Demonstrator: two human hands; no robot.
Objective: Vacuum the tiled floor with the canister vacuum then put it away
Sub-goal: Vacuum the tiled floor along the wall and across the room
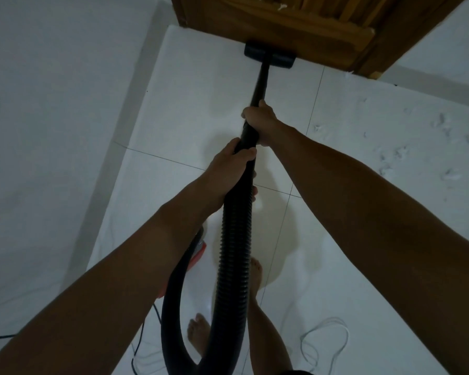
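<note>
Wand (260, 82): we grip it two-handed, right hand (259, 123) leading left hand (228, 171), axis toward floor head (268, 56) at upper centre.

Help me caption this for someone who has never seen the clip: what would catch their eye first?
Both bare arms reach forward down the middle, the right hand ahead of the left hand, both gripping the black vacuum wand. Its floor head sits at the foot of the wooden door at top. White scraps of debris litter the tiled floor on the right.
</note>
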